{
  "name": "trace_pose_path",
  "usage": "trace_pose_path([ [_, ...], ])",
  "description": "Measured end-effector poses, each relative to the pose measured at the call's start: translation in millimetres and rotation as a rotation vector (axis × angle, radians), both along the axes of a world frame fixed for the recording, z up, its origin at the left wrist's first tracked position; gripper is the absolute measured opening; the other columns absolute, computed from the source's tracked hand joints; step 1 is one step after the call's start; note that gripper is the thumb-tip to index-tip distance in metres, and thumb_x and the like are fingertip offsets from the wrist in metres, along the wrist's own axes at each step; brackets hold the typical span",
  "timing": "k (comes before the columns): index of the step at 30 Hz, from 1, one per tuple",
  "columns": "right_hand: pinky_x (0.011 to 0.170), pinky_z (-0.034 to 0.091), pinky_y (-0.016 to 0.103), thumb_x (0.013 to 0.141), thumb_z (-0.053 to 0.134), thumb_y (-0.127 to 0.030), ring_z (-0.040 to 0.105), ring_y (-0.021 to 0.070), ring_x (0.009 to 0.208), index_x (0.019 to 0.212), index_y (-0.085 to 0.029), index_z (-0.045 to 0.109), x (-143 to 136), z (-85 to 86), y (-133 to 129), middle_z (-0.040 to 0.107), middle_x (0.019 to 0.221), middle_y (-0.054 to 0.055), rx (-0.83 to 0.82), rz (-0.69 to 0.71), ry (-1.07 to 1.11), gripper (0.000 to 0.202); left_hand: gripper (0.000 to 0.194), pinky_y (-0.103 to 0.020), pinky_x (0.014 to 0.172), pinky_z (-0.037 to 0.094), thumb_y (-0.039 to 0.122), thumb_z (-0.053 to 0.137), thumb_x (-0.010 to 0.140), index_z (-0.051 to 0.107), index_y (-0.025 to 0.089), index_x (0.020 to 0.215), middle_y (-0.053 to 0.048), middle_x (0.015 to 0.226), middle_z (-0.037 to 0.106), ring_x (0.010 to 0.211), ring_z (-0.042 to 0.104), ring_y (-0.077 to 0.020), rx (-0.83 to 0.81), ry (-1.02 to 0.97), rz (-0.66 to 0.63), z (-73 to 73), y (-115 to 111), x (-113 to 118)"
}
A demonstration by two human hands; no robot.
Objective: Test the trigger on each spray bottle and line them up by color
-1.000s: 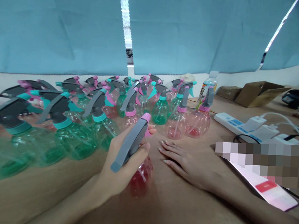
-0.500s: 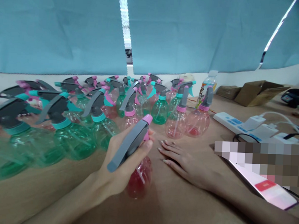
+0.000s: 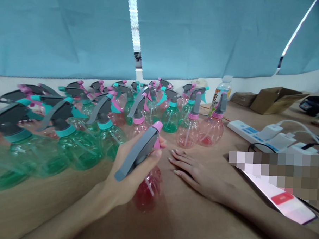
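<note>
A pink spray bottle with a grey and pink spray head stands upright near the front of the wooden table. My left hand is wrapped round its neck, just under the head, with fingers by the pink trigger. To the right of the bottle, my right hand lies flat on the table, fingers spread and holding nothing. Two more pink spray bottles stand just beyond my right fingertips. On the left are several green spray bottles with turquoise collars and nozzles.
More spray bottles stand behind in rows. A labelled drink bottle and an open cardboard box are at the back right. A white power strip with plugs and cables lies before them, and a lit phone rests at the right.
</note>
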State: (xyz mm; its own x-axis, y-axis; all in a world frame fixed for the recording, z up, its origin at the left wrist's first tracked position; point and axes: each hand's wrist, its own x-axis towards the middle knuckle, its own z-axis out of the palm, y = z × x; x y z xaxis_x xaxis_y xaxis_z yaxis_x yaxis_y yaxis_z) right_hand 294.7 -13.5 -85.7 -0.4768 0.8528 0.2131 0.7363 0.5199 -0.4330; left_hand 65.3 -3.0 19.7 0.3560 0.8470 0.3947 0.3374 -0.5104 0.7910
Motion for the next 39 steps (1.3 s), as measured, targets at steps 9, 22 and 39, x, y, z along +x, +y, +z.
trace_pose_path([
  [9,0.115,0.027,0.048,0.100,0.036,-0.042,0.031,0.0232,0.141,0.143,-0.018,0.043,-0.8,2.5,-0.6,0.037,0.151,0.008,-0.018,0.001,-0.016,0.049,0.022,-0.028,0.058,0.046,0.031,0.058,0.085,0.063,0.029,0.106,0.002,0.077,0.061,0.066,0.057,-0.0166,0.054,-0.014,0.049,-0.6,0.5,3.3],
  [22,0.115,0.027,0.047,0.101,0.034,-0.043,0.030,0.0233,0.141,0.143,-0.017,0.042,-0.9,2.4,-0.9,0.036,0.152,0.008,-0.032,-0.005,-0.028,0.050,0.023,-0.030,0.064,0.050,0.026,0.059,0.084,0.064,0.030,0.106,0.003,0.088,0.067,0.070,0.060,-0.0166,0.079,-0.067,0.008,0.4,1.8,4.5],
  [39,0.116,0.026,0.048,0.101,0.033,-0.045,0.029,0.0234,0.141,0.143,-0.016,0.042,-0.3,2.0,-0.6,0.036,0.152,0.008,-0.043,0.002,-0.025,0.052,0.005,-0.027,0.053,0.037,0.023,0.056,0.082,0.052,0.025,0.084,0.006,0.068,0.049,0.054,0.045,-0.0125,0.078,-0.016,0.024,-1.2,1.9,4.5],
])
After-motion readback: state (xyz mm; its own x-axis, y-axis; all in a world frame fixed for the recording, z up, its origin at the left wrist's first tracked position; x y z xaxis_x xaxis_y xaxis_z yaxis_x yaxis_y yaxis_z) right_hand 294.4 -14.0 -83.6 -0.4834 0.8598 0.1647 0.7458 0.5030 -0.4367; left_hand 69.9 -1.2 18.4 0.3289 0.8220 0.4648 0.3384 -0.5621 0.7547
